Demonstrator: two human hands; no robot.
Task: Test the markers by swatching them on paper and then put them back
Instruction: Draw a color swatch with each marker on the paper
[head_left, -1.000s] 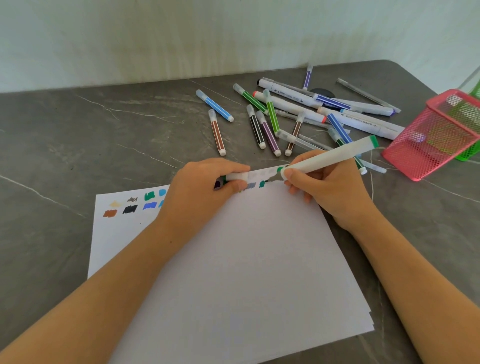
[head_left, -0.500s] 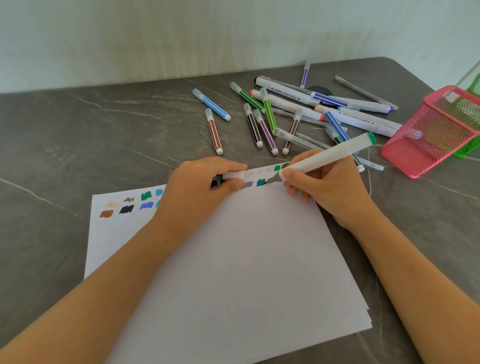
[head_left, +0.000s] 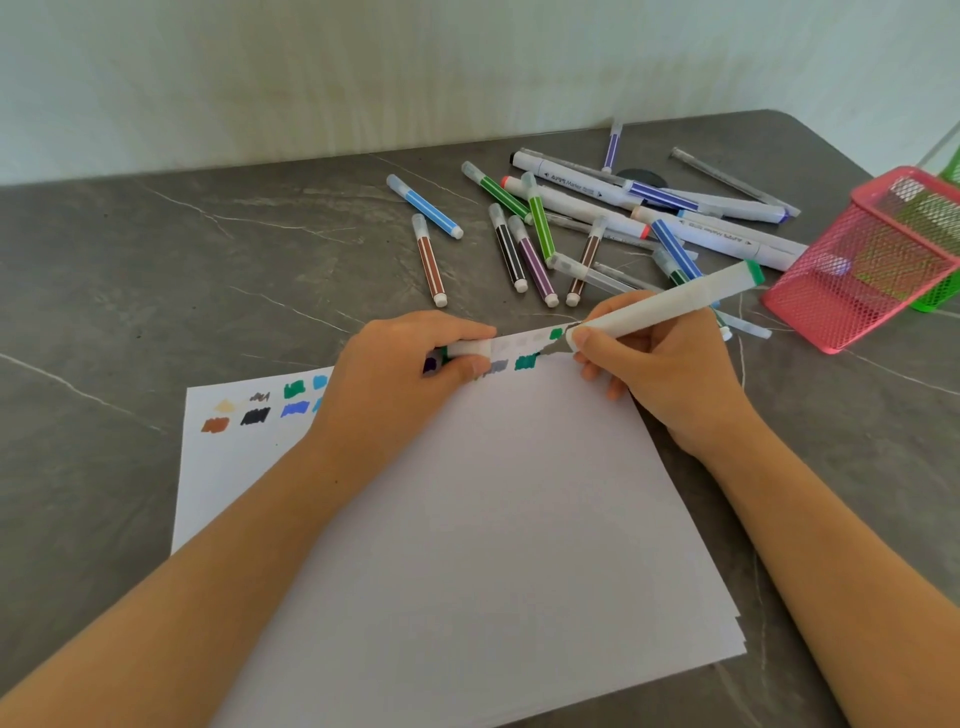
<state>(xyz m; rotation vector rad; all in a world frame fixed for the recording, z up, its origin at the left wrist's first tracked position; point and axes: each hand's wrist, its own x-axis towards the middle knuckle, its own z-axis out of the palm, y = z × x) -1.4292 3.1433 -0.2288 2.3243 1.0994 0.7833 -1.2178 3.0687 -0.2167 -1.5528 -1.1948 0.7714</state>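
Observation:
A stack of white paper (head_left: 467, 519) lies on the grey table, with colour swatches along its top edge. My right hand (head_left: 660, 374) grips a thick white marker with a green end (head_left: 670, 304), its tip on the paper beside a fresh green swatch (head_left: 557, 333). My left hand (head_left: 400, 374) rests on the paper and holds the marker's white cap (head_left: 470, 348). Several loose markers (head_left: 535, 244) lie scattered beyond the paper.
A pink mesh basket (head_left: 857, 280) lies tipped on its side at the right, a green one (head_left: 940, 296) behind it. Thick white markers (head_left: 727, 234) lie near the basket. The table's far edge meets a pale wall.
The marker tip has shifted slightly along the top edge and a green swatch has appeared there. My left hand has stayed put with the cap.

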